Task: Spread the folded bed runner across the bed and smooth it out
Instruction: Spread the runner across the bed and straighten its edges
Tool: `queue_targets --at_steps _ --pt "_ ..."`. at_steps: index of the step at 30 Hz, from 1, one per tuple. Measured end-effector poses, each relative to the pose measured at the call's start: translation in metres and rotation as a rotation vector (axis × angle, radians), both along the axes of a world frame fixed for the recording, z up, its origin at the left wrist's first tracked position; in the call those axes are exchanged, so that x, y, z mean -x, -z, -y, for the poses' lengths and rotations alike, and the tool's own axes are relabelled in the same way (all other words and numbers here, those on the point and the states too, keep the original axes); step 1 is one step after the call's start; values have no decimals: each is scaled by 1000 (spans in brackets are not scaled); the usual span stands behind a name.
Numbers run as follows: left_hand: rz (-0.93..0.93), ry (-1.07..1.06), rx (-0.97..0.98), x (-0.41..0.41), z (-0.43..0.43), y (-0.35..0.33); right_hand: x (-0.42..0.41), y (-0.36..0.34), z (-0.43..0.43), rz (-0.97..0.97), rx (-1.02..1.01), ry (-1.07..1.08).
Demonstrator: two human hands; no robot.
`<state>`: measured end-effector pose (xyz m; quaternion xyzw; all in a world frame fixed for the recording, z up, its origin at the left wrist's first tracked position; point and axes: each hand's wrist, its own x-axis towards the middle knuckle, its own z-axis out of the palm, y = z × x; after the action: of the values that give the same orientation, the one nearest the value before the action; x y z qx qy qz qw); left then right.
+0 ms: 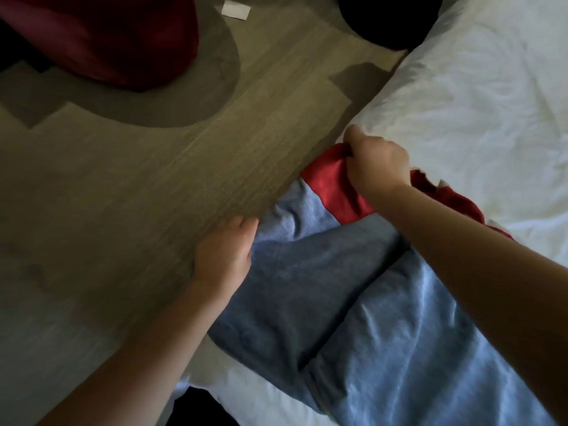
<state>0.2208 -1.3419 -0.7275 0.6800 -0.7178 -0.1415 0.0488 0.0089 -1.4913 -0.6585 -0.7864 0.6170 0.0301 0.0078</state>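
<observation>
Just now the runner point(322, 272), blue with a red part, lies bunched and creased along the edge of the bed point(476, 103), not yet spread. The right hand point(379, 167) has its fingers clenched on the red part at that edge. The left hand point(222, 256), just off the bed over the floor point(138, 179), curls its fingers round the blue hem. A harder pull from one hand would likely lay the runner askew or slide it off the bed. Dragging the cloth instead of lifting it could ruck the white sheet beneath and trap folds.
</observation>
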Motion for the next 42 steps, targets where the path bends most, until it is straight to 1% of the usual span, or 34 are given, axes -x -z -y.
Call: queue_targets --at_steps 2,4,6,8,10,12,15,17,18,21,23,24,26,27,30,31,33,35,36,39,42 --pt "36 -15 -3 -3 -1 2 -20 14 -1 21 -42 -52" --pt "46 -30 -2 1 -1 6 -36 30 -5 21 -150 -169" --pt "11 -62 -20 6 -2 12 -47 42 -13 -70 -309 -369" --pt "-17 -108 -47 10 -6 18 -52 48 -23 -173 -408 -540" --pt "-37 -168 -84 13 -9 19 -51 47 -29 -211 -438 -646" --pt "-40 -217 -149 12 -10 22 -46 43 -28 -247 -449 -696" --pt "-130 -270 -201 3 -9 30 -45 45 -18 -416 -385 -768" --pt "-110 -300 -183 -8 -4 35 -55 45 -10 -496 -298 -733" --pt "-92 -311 -154 -15 -1 36 -63 45 -6 -484 -259 -688" --pt "-71 -307 -80 -34 10 37 -89 48 2 -313 -195 -564" --pt "-28 -297 -32 -50 14 42 -106 57 1 -202 -58 -526" --pt "6 -310 -35 -57 15 43 -113 64 0 -157 -23 -491" --pt "74 -347 -119 -62 15 40 -121 74 -6 -98 -174 -419" --pt "82 -347 -148 -62 15 39 -122 75 -9 -115 -263 -396" --pt "3 -307 -237 -48 11 33 -113 75 -17 -160 -271 -413" --pt "-31 -281 -283 -39 9 30 -106 75 -18 -182 -306 -414" --pt "-61 -206 -360 -16 4 25 -91 75 -20 -238 -471 -421" --pt "-91 -168 -371 6 0 20 -76 69 -22 -281 -614 -478" --pt "-121 -161 -367 16 0 17 -69 66 -22 -288 -649 -513" --pt "-182 -146 -348 35 0 18 -54 61 -19 -311 -632 -603" --pt "-186 -130 -311 40 1 23 -48 62 -16 -361 -534 -723"
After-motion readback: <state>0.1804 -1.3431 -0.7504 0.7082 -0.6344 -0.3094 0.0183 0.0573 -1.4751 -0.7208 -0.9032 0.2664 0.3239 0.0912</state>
